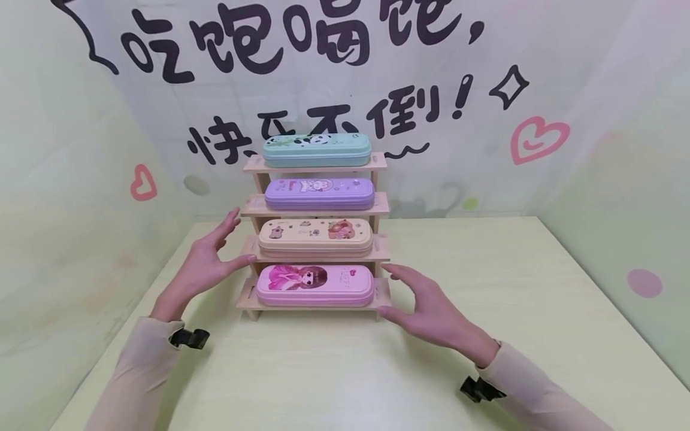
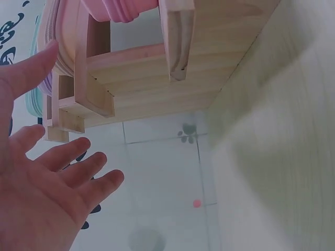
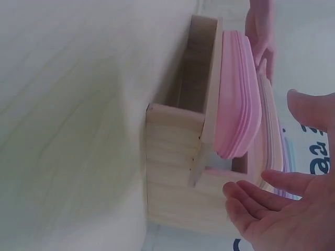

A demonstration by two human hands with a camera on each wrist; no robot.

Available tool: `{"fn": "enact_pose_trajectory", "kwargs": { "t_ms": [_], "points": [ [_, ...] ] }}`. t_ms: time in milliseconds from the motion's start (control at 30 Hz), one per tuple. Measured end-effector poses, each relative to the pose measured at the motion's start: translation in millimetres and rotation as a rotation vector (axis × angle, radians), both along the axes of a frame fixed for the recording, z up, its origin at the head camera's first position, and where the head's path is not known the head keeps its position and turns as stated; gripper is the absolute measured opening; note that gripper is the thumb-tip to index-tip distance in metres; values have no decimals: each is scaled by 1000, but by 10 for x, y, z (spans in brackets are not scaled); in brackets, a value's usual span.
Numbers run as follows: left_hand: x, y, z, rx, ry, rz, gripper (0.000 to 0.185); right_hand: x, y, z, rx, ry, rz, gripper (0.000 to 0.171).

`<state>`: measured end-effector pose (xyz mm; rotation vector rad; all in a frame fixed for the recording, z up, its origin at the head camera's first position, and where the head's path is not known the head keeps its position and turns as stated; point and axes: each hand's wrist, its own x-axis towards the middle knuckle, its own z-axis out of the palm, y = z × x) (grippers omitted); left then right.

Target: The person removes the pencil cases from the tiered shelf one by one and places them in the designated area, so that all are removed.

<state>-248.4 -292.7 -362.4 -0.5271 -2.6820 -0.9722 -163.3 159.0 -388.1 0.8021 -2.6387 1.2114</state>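
A stepped wooden rack [image 1: 247, 296] holds zippered pencil cases, one per tier. From the bottom up they are a pink case [image 1: 345, 293] with a girl's picture, a cream case [image 1: 302, 244], a purple case [image 1: 291, 196] and a mint case [image 1: 345, 158] with pandas. My left hand [image 1: 206, 263] is beside the rack's left side, fingers extended, its thumb tip close to the cream case's tier. On the other side, my right hand [image 1: 433, 311] has its fingers spread near the end of the lowest tier. Neither hand grips anything.
The rack stands toward the back of a pale wood-grain table [image 1: 307, 371]. Behind it hangs a white backdrop [image 1: 431, 143] with black lettering and pink hearts, and light panels close in both sides. Each wrist carries a black strap clip [image 1: 190, 338].
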Motion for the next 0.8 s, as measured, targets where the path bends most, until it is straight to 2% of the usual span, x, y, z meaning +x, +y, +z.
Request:
{"fn": "enact_pose_trajectory", "kwargs": {
  "t_ms": [300,567,800],
  "points": [
    [-25,23,-1,-7,-46,7,108,-139,-206,-11,-19,-4,62,73],
    [-41,27,21,-8,-81,3,108,-175,-261,-32,-13,-13,57,72],
    [-60,45,30,3,-78,-10,107,-195,-300,-40,-4,-18,44,72]
  ]
}}
